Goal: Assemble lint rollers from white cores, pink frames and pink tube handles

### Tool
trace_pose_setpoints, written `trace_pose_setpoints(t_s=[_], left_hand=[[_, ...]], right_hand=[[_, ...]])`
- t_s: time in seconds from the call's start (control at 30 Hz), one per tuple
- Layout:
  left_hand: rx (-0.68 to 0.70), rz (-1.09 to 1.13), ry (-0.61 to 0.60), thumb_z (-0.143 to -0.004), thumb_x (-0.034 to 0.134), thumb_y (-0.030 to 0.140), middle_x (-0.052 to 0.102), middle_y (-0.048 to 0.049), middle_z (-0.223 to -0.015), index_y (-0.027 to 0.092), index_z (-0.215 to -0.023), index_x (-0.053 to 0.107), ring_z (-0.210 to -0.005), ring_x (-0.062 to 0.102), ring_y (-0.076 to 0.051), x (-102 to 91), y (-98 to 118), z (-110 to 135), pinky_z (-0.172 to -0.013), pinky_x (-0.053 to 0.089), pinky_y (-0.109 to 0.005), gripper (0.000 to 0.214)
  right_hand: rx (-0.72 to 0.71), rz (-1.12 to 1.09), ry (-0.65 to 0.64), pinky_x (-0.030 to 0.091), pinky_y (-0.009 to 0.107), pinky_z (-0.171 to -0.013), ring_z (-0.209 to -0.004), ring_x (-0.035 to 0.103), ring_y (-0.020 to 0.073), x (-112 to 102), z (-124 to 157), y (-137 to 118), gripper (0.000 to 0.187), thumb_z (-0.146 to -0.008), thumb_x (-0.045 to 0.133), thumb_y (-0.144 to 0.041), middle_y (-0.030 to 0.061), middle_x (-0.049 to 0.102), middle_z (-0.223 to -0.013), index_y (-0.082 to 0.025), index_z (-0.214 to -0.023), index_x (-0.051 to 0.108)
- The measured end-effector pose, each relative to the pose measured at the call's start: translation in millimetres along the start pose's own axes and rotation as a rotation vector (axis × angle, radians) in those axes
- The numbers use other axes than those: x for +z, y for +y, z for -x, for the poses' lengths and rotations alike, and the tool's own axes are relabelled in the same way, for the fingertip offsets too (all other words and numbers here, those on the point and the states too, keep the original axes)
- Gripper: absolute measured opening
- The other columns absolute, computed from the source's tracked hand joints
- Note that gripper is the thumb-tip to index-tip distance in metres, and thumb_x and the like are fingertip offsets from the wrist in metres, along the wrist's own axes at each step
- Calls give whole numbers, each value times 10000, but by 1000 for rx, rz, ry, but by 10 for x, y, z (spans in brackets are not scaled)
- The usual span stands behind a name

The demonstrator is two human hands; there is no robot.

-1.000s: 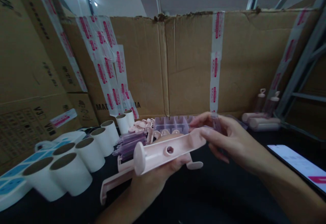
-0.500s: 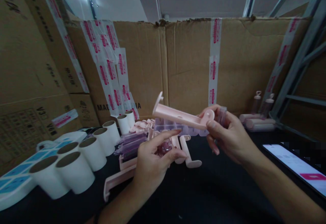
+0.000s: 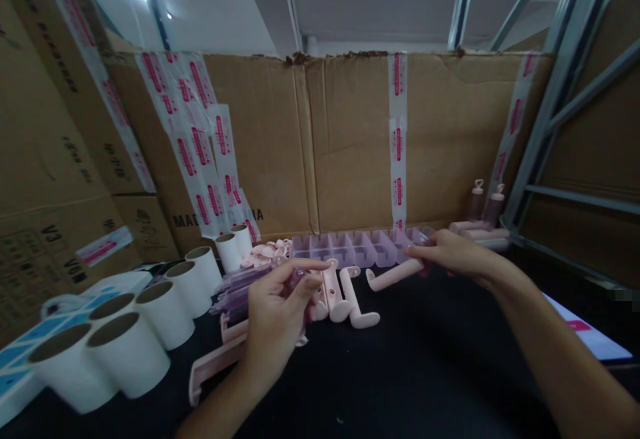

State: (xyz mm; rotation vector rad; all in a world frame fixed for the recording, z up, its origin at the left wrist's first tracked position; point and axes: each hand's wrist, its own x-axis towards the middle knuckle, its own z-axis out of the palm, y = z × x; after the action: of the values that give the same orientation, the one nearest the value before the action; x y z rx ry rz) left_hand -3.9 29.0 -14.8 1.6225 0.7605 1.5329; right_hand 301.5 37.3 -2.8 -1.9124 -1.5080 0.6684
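Observation:
My right hand [image 3: 453, 254] is stretched forward and closed on one end of a pale pink plastic roller handle [image 3: 393, 275] that lies low against the black table [image 3: 400, 386], in front of a lilac compartment tray [image 3: 360, 247]. My left hand [image 3: 277, 306] is curled in a pinch over a small translucent purple piece [image 3: 295, 280]. Just right of that hand two more pink handles [image 3: 345, 296] lie side by side. Another pink handle [image 3: 213, 369] lies under my left forearm.
White paper rolls [image 3: 145, 319] lie in a row at the left on a blue-and-white sheet [image 3: 20, 352]. Clear purple sleeves [image 3: 235, 289] and pink caps [image 3: 267, 251] sit behind my left hand. Cardboard boxes [image 3: 350, 139] wall the back. Finished rollers [image 3: 483, 226] and a lit phone [image 3: 585, 332] are at the right.
My right hand has carried the pink handle from mid-air forward and down to the table by the lilac tray. My left hand let go of the handle earlier and now pinches a small purple piece.

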Motion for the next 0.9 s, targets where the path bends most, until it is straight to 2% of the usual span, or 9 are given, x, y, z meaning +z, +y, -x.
trace_pose_setpoints(t_s=[0.1, 0.17, 0.27, 0.43, 0.57, 0.63, 0.7, 0.8, 0.9], left_hand=[[-75, 107, 50, -783, 759, 627, 528, 17, -506, 150, -856, 748, -319, 441, -88, 5, -5, -47, -293, 299, -170, 483], [-131, 219, 94, -759, 773, 642, 510, 29, -517, 140, -841, 724, -337, 440, -83, 6, 1, -90, -302, 308, -164, 511], [-211, 366, 158, -720, 799, 655, 497, 37, -520, 121, -805, 696, -368, 431, -71, 4, 9, -161, -338, 332, -161, 550], [-328, 501, 238, -713, 803, 635, 479, 52, -513, 142, -756, 630, -373, 402, -67, -19, -2, -229, -346, 317, -166, 524], [-415, 609, 253, -749, 756, 476, 490, 41, -523, 142, -739, 614, -395, 413, -75, -53, 12, -222, -372, 324, -177, 363], [-419, 653, 252, -755, 701, 407, 503, 29, -547, 136, -744, 620, -420, 430, -83, -67, 25, -210, -393, 342, -184, 282], [-404, 670, 247, -748, 677, 360, 507, 23, -571, 132, -744, 621, -447, 446, -87, -74, 32, -200, -418, 366, -190, 234], [-403, 675, 242, -735, 703, 319, 522, 20, -610, 129, -765, 620, -479, 467, -89, -71, 17, -193, -447, 390, -195, 210], [-402, 659, 248, -769, 724, 334, 535, 20, -644, 126, -820, 630, -507, 486, -91, -54, -19, -194, -486, 422, -200, 234]], right_hand=[[51, 48, -106, 331, 206, -403, -455, 463, 71, 48, -82, 75, 470, -957, 579, -541, 40, 687, -672, -143, -719, 656], [76, 69, -181, 403, 201, -449, -485, 495, 69, 92, -130, 133, 440, -993, 547, -532, -2, 656, -699, -141, -819, 654], [104, 94, -275, 490, 225, -523, -544, 555, 81, 174, -184, 210, 408, -1012, 530, -518, -13, 643, -749, -140, -922, 653], [116, 159, -380, 530, 252, -574, -600, 598, 98, 319, -204, 225, 400, -1013, 528, -515, 0, 659, -795, -138, -967, 656], [78, 241, -428, 547, 276, -614, -630, 622, 112, 396, -184, 189, 433, -1011, 516, -540, 5, 668, -795, -137, -949, 662], [55, 293, -410, 554, 288, -635, -640, 629, 117, 406, -198, 187, 447, -1009, 509, -554, 7, 671, -792, -142, -938, 667], [30, 351, -333, 562, 308, -679, -680, 642, 129, 396, -235, 194, 451, -1010, 503, -558, 13, 677, -806, -149, -922, 670], [-13, 424, -195, 569, 350, -768, -777, 666, 156, 372, -300, 211, 409, -1009, 526, -523, 27, 690, -873, -147, -946, 673], [-74, 468, -141, 575, 370, -815, -852, 678, 169, 385, -327, 227, 328, -1010, 557, -458, 43, 702, -967, -153, -1010, 677]])
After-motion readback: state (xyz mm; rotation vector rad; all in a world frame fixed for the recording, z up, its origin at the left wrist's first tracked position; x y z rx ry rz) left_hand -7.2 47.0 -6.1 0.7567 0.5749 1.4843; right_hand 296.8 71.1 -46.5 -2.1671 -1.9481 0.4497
